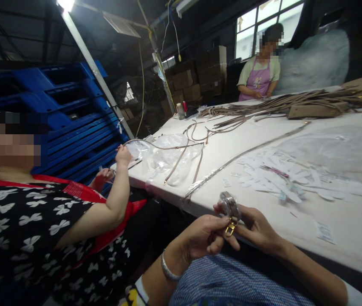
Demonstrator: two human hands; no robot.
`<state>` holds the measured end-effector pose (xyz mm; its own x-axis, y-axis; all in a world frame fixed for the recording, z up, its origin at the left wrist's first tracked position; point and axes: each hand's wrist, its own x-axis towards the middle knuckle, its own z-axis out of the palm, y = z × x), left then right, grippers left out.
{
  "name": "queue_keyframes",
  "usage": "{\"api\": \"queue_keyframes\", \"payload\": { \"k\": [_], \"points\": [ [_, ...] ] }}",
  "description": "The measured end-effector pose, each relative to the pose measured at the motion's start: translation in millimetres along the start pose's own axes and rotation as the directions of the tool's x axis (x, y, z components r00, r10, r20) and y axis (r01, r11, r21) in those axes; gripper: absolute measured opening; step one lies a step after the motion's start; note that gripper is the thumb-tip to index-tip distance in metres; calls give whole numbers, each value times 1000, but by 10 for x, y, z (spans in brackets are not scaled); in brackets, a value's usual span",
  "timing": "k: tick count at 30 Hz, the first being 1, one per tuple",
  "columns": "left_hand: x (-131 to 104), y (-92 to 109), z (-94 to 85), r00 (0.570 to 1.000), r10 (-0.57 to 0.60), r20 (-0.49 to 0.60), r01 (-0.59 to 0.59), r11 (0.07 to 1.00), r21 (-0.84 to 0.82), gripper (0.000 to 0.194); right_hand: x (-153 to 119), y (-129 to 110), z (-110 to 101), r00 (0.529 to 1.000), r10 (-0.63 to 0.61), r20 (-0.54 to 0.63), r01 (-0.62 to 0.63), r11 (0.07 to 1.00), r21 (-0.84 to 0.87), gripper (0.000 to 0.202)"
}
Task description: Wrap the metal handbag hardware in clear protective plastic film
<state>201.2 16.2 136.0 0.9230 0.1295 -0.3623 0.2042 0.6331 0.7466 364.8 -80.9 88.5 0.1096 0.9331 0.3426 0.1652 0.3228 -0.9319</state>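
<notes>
Close to the table's front edge, a coiled strap (230, 205) in clear plastic wrap is between my two hands. A gold clasp (230, 228) hangs from its lower end. My left hand (202, 238) pinches the strap just above the clasp with thumb and forefinger, the other fingers curled beneath. My right hand (257, 229) grips the coil from behind and the right side, some fingers hidden by it. Beyond the coil, a long strap (247, 153) lies stretched across the white table (219, 140), its near end partly in shiny wrap.
At left, a co-worker's hand (123, 155) holds a thin strap over clear plastic bags (171, 157). Small scissors (275, 171) rest among white paper slips (257, 180). A pile of straps (264, 104) covers the far side, where another person (259, 76) works. Blue pallets (63, 140) are stacked left.
</notes>
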Motion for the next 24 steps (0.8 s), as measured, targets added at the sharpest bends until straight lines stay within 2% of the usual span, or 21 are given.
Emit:
{"api": "queue_keyframes", "payload": {
  "k": [2,4,6,7,8,9,10,11,12,13,14,16,20,24],
  "points": [
    [28,-1,59,999,-12,-31,11,1000,-29,37,13,16,64,991,72,-114,-58,991,119,38],
    [45,-25,147,999,13,-36,-12,1000,16,41,34,7,153,962,173,-211,-83,923,375,38],
    [41,-75,240,984,146,-99,-124,971,205,45,50,-14,245,936,261,-237,-56,773,631,40],
    [32,-106,276,950,269,-160,-202,917,344,45,52,-22,285,928,287,-238,-33,698,715,40],
    [23,-138,301,883,414,-223,-267,831,489,42,50,-28,319,924,302,-236,-13,640,768,39],
    [14,-169,313,782,564,-265,-307,719,623,37,42,-28,346,922,307,-236,5,599,800,38],
    [11,-195,311,669,693,-269,-320,596,737,30,30,-24,369,921,305,-242,24,575,818,37],
    [14,-217,298,577,782,-237,-312,479,820,24,15,-17,387,922,303,-240,31,562,827,36],
    [24,-233,277,524,831,-186,-297,383,875,20,-1,-6,404,925,298,-236,32,558,829,36],
    [42,-244,251,505,853,-133,-281,309,909,21,-16,8,419,929,292,-227,27,559,829,36],
    [64,-250,224,510,855,-92,-263,257,930,27,-29,24,432,933,286,-217,18,565,825,37],
    [111,-250,171,556,827,-78,-216,235,948,35,-45,64,457,938,273,-215,15,588,809,41],
    [165,-227,87,638,751,-171,-120,316,941,35,-57,184,487,933,266,-241,10,653,757,46],
    [171,-250,17,732,649,-210,-136,441,887,26,-95,293,498,915,295,-277,-14,706,708,47]
  ]
}}
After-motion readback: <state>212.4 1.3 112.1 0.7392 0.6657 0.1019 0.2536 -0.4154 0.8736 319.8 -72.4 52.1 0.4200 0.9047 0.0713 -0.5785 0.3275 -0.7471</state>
